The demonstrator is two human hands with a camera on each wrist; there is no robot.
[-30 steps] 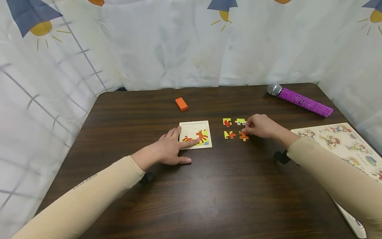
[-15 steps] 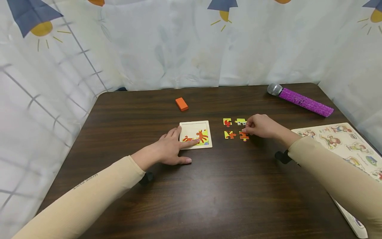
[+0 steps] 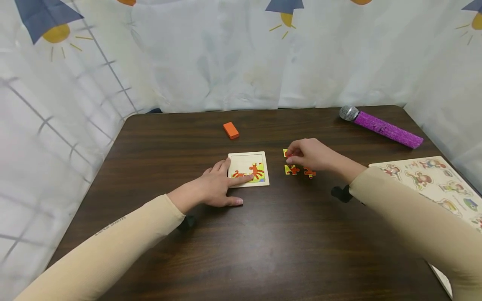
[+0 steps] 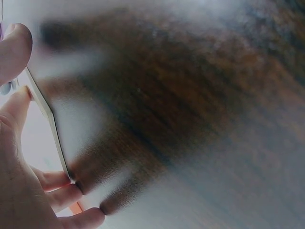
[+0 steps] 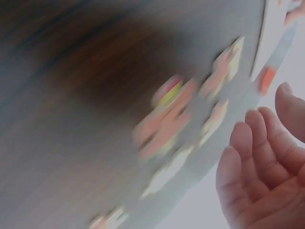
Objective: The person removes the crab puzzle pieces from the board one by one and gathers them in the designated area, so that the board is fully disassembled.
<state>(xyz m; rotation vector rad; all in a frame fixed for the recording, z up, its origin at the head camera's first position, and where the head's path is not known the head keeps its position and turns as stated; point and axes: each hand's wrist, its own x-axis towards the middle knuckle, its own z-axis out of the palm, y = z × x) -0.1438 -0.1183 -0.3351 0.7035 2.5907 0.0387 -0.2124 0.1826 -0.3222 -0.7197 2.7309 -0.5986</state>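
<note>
My left hand (image 3: 214, 186) rests on a square wooden puzzle board (image 3: 244, 159), index finger stretched across its lower part. Pieces with orange shapes on yellow fill that part; the upper part is bare wood. To the right, my right hand (image 3: 314, 154) hovers over loose jigsaw pieces, fingertips right at a red-and-yellow piece (image 3: 285, 153). An orange-and-yellow piece (image 3: 291, 170) and a mostly orange piece (image 3: 310, 172) lie just below; the hand hides the yellow one. In the blurred right wrist view, thumb and loosely bent fingers stand apart with nothing between them, beside several pieces (image 5: 164, 119).
An orange block (image 3: 231, 130) lies behind the puzzle board. A microphone with a purple glittery handle (image 3: 388, 129) is at the back right. A larger wooden board with animal pictures (image 3: 418, 175) lies at the right edge, partly under my right forearm. A curtain (image 3: 226, 62) hangs behind the table.
My right hand has moved left from the mostly orange piece to the red-and-yellow one, covering the yellow piece. My left hand stays on the puzzle board. The head view has shifted slightly.
</note>
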